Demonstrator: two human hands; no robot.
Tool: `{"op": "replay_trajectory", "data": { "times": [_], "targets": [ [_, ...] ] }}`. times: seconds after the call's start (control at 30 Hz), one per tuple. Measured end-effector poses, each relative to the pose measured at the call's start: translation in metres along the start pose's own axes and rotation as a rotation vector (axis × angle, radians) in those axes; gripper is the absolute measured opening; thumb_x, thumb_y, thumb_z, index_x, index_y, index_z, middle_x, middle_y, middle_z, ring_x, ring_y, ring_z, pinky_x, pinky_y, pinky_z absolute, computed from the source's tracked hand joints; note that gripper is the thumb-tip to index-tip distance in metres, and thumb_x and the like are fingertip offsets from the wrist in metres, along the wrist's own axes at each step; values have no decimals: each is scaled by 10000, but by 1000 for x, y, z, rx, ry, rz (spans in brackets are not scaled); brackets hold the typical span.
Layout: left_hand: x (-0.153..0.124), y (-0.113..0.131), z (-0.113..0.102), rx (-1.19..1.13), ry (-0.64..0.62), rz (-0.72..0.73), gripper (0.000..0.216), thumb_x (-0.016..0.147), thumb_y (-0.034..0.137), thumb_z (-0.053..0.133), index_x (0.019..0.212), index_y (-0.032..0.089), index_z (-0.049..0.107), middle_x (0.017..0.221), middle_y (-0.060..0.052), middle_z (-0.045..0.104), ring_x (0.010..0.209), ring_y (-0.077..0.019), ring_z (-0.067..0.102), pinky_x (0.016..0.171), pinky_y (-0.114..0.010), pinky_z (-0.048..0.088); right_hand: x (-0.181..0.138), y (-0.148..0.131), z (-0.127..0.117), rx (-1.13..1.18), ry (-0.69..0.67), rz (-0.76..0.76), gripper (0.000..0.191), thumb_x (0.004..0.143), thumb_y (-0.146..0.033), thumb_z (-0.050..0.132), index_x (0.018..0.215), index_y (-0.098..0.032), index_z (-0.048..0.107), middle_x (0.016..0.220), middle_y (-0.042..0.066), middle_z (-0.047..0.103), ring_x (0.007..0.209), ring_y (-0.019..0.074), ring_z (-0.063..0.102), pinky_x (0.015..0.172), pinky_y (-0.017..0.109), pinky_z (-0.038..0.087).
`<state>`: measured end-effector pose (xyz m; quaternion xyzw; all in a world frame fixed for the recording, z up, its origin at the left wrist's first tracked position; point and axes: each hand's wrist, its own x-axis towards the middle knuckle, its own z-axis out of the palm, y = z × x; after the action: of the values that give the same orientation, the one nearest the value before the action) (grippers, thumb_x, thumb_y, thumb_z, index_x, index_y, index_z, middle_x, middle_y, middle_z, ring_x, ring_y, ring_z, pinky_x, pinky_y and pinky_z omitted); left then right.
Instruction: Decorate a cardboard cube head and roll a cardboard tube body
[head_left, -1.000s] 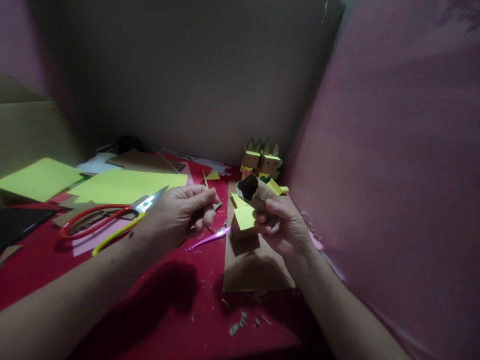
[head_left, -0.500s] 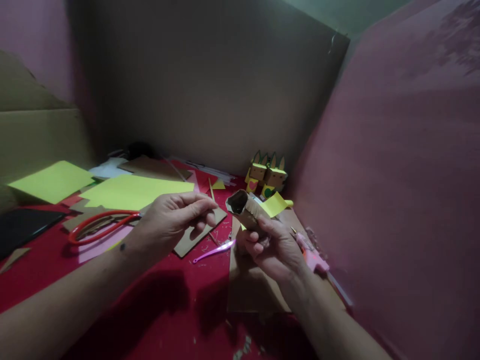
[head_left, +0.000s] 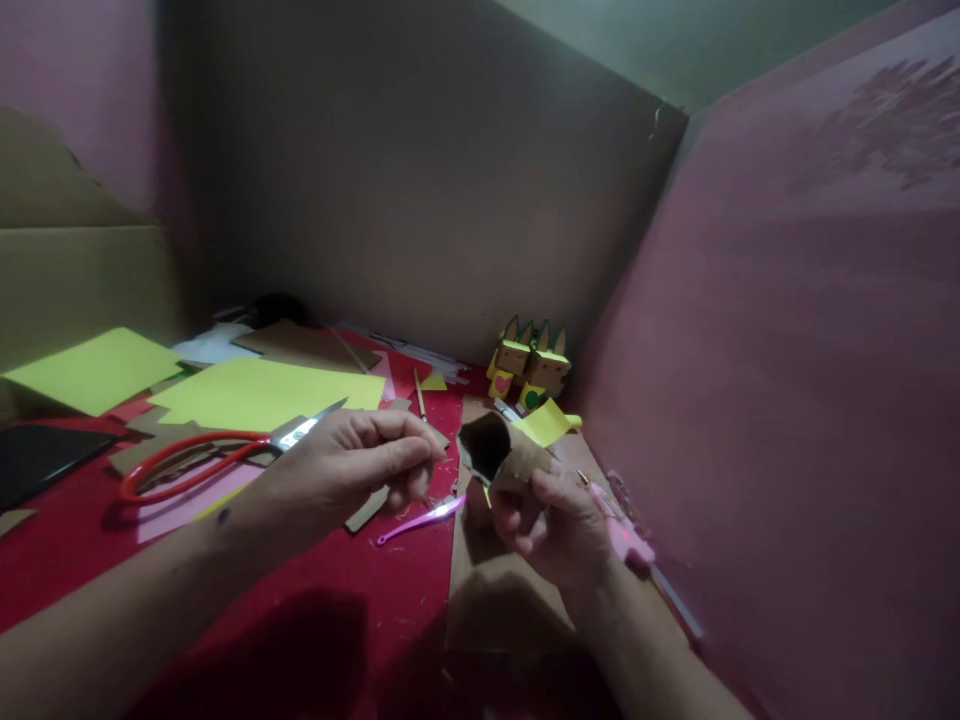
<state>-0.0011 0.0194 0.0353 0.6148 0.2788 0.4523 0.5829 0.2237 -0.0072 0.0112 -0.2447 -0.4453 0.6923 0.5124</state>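
My right hand is wrapped round a short brown cardboard tube, its dark open end facing up and left. The tube's rim looks uneven. Just left of that opening, my left hand is closed in a pinch, thumb against forefinger; whatever it may hold is too small to make out. Below the fingertips a pink-handled blade tool lies on the red tabletop. Scissors with red handles rest beyond my left wrist, their blades partly behind the hand.
Yellow sheets and a black flat object lie at the left. Two small cardboard animal figures stand at the back. A pink glue gun sits by the right wall, beside a cardboard sheet under my right hand.
The tube has turned so its opening shows wider towards me. My left hand has shifted slightly right, closer to the opening, still pinched. More of the scissors' blades shows.
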Motion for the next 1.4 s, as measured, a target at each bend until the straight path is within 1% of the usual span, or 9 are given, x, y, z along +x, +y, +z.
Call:
{"op": "replay_trajectory", "data": {
  "times": [0.07,0.17,0.53,0.73,0.87,1.0,1.2,1.3,1.4],
  "targets": [
    [0,0,0,-27,32,14,62,744,259,807,752,201,786,568,-21,696,489,-107,591,459,-180,463,-1,2,-1,-22,-50,28,343,626,-445,833,812,-161,780,540,22,660,410,102,516,336,173,346],
    [3,-1,-2,-64,114,-20,116,701,213,814,626,186,730,573,-26,704,436,-86,552,392,-160,410,-2,4,-2,-39,-80,14,341,637,-467,816,769,-156,766,519,21,641,403,108,515,349,188,358],
    [3,-8,-3,-76,113,-126,332,715,353,841,568,186,594,377,56,480,339,-33,335,356,-136,224,0,4,1,-33,-17,-8,328,601,-388,838,851,-179,806,688,54,730,597,161,658,608,277,535],
    [8,-11,-12,-69,146,-172,368,711,380,857,555,183,587,372,53,466,341,-33,304,368,-156,185,2,6,-2,-16,-40,-19,295,625,-361,828,854,-176,821,673,60,740,595,173,667,597,278,534],
    [11,-14,-18,-69,101,-206,499,766,540,793,513,177,561,342,46,422,317,-34,254,349,-172,166,2,8,-2,10,-57,-5,295,618,-351,846,849,-168,822,679,47,745,586,158,669,593,263,538],
    [13,-14,-18,-39,32,-192,484,774,555,782,545,163,612,370,22,485,327,-38,311,332,-146,222,3,10,-2,15,-86,-3,273,627,-339,848,844,-178,811,690,39,742,601,149,674,590,251,545],
    [10,2,-16,-73,48,-92,259,707,402,846,703,157,762,506,-19,648,411,-96,512,382,-190,461,6,13,-6,14,-125,-12,153,603,-286,818,697,-174,771,617,32,713,529,152,643,543,258,532],
    [-2,15,-21,-25,112,-39,182,703,329,829,676,163,762,522,-23,672,399,-99,522,353,-174,409,6,13,-7,7,-134,-10,217,590,-319,836,740,-172,780,638,34,722,544,156,646,553,268,543],
    [-26,18,-29,74,143,4,308,673,349,800,494,171,625,396,17,554,333,-68,433,354,-166,345,7,11,-7,-6,-137,-6,284,577,-353,858,775,-161,791,634,43,725,553,155,647,536,254,530]
  ]
}}
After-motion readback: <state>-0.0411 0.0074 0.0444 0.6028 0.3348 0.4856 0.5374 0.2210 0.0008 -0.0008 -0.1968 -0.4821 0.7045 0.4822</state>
